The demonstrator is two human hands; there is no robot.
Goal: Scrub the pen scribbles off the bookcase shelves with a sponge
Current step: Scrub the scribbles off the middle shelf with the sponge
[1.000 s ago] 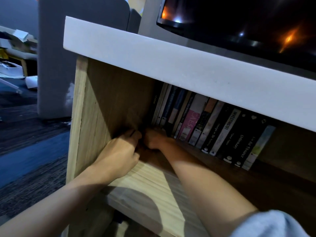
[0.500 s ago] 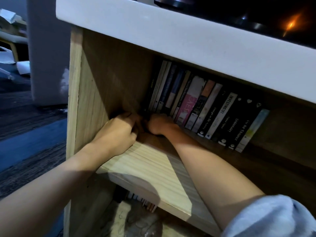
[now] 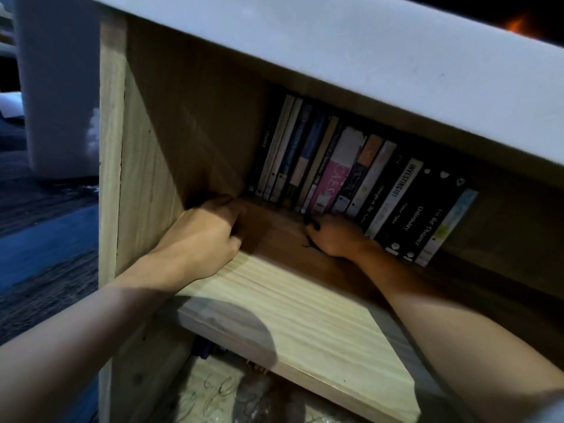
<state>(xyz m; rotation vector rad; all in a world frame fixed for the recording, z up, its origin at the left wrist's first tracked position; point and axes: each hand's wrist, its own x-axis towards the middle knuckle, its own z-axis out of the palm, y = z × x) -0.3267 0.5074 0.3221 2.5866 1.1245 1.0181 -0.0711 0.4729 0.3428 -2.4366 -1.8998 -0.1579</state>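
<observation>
The wooden bookcase shelf (image 3: 293, 325) runs under a thick white top (image 3: 335, 56). My left hand (image 3: 204, 236) lies in the shelf's back left corner with its fingers curled inward; whatever is under them is hidden. My right hand (image 3: 338, 236) rests on the shelf in front of the books, fingers curled round a small dark thing (image 3: 312, 232) that shows only at the fingertips and looks like the sponge. Pen scribbles (image 3: 210, 395) cover the pale surface below the shelf. In the deep shadow I cannot make out any marks on the upper shelf.
A row of leaning books (image 3: 351, 181) fills the back of the shelf from the middle to the right. The left side panel (image 3: 113, 166) stands close to my left wrist. Blue and grey carpet (image 3: 45, 239) lies to the left of the bookcase.
My right hand has slid to the right along the shelf, away from my left hand, which stays in the corner. The view has moved closer and lower.
</observation>
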